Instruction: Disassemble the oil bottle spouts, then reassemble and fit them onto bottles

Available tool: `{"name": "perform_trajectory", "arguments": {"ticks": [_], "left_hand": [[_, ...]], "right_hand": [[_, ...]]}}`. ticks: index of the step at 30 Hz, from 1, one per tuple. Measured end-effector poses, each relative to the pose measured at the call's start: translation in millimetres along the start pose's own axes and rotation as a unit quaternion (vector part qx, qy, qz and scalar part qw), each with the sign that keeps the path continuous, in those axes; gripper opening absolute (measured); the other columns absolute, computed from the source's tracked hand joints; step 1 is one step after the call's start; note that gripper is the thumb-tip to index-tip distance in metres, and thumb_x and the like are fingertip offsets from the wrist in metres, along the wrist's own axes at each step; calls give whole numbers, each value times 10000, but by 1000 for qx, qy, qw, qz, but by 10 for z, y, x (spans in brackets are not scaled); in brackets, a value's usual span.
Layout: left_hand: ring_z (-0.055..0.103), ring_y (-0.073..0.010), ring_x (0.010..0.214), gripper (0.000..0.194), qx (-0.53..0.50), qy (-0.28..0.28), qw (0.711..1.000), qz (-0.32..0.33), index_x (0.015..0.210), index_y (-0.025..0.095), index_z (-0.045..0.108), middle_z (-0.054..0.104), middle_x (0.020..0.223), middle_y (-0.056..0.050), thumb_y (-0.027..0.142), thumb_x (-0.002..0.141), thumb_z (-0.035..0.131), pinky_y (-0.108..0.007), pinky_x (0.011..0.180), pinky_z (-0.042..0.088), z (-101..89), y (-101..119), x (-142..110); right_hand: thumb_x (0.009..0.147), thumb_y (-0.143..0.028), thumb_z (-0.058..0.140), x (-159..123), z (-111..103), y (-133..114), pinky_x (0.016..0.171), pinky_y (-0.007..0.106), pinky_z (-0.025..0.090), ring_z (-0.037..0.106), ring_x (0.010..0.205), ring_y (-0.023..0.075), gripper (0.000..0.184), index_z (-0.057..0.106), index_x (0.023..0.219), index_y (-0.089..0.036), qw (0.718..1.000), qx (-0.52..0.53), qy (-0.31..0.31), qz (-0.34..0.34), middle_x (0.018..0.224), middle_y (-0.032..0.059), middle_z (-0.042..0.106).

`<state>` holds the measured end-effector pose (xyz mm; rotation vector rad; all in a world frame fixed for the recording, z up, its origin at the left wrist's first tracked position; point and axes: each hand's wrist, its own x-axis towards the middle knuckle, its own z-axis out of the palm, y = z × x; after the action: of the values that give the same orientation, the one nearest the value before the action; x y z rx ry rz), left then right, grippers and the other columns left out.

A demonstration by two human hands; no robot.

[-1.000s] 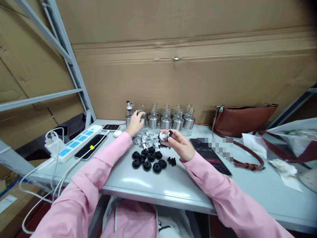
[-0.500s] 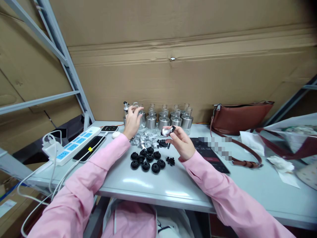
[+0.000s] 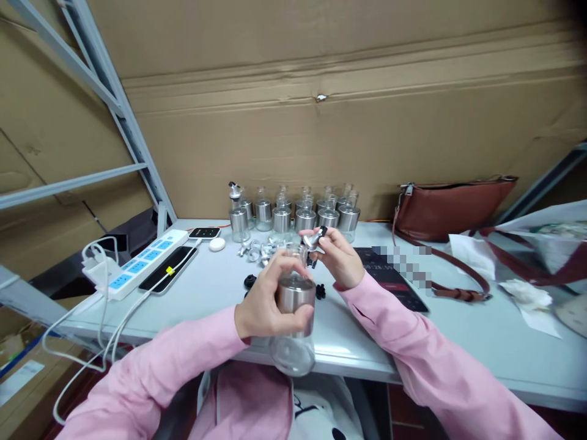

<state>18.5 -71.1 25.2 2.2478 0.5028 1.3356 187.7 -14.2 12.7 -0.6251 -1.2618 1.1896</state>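
Observation:
My left hand (image 3: 268,302) is closed around a glass bottle (image 3: 296,305) with a steel sleeve, held tilted over the table's front edge. Between the fingers of my right hand (image 3: 342,256) is a pour spout (image 3: 314,238), silver with a black tip, close beside the bottle's mouth. Whether the two touch I cannot tell. Behind them stand several like bottles (image 3: 305,219) in rows. The leftmost bottle (image 3: 239,223) carries a spout with a black tip. Silver and clear collar pieces (image 3: 252,249) lie beyond my left hand. Black stoppers (image 3: 250,281) are mostly hidden behind it.
To the left lie a white power strip (image 3: 142,266) with cables, a dark phone (image 3: 167,272) and a small white round case (image 3: 217,244). A tablet (image 3: 389,278) lies right of my right hand. Behind it are a brown bag (image 3: 452,211) and crumpled tissue (image 3: 525,296).
My left hand has taken a bottle from the back rows and brought it to the table's front. My right hand still holds the spout and has barely moved.

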Motion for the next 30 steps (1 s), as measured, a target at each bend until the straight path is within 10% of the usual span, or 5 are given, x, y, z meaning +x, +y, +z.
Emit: {"name": "perform_trajectory", "arguments": {"ticks": [10,30], "left_hand": [[555,-198,901,376,-106,28,994,5,1024,227,347,546,979,-77,431,772,537,-410,796,466,152,-270,-153],[537,-211,919,433,-112,-5,993,-34,1074,225,420,499,1068,-77,376,712,606,-381,811,445,126,-350,-142]], "right_hand": [[758,-440,548,30,-6,-10,558,255,403,559,762,149,282,420,907,-238,995,10,94,-14,871,34,640],[801,-480,520,-49,330,-236,517,257,401,564,666,141,374,398,1061,-241,996,0,-46,-73,885,35,642]]}}
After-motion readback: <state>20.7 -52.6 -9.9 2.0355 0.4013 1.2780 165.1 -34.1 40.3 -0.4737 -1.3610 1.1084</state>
